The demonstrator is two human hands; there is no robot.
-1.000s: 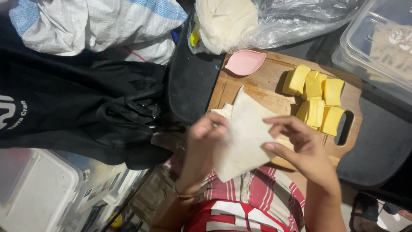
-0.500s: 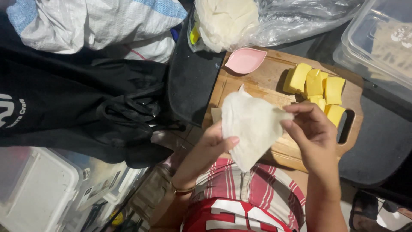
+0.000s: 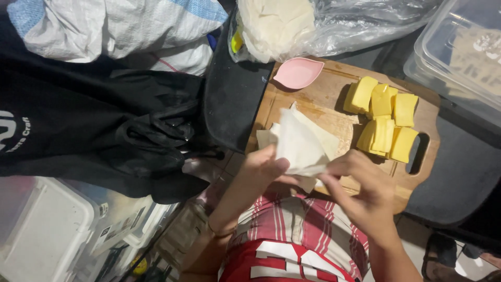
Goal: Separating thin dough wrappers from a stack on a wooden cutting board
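Far to the left of your hands lies a black fabric bag [image 3: 99, 130], limp and creased, with its straps bunched toward you; it looks pushed aside so the working surface stays free. Below it, lower left, sit pale plastic storage bins [image 3: 47, 235], hard and translucent.

Your left hand [image 3: 263, 169] pinches the near corner of a thin wrapper sheet [image 3: 302, 146], thumb on top. The sheet is off-white, matte and papery, and it is folded over itself into a loose triangle, lifted just above the wooden cutting board [image 3: 323, 83] rather than lying flat on it. Holding it up like this lets both hands work its edges. Under it, more flat sheets [image 3: 267, 137] of the same kind rest on the board, close to your left hand.

Your right hand [image 3: 365, 196] grips the sheet's other edge, so both hands are closed on the same piece and nearly touching each other.

Beyond your hands, a small pink dish [image 3: 298, 72], smooth and leaf-shaped, sits at the board's far edge, within easy reach. Behind it, a clear, crinkled plastic bag [image 3: 334, 26] holds a pale stack of wrappers. To the right of your right hand, yellow blocks [image 3: 386, 120], glossy and soft-edged, are grouped beside the board's handle slot. At the far right is a clear lidded container [image 3: 459, 57].
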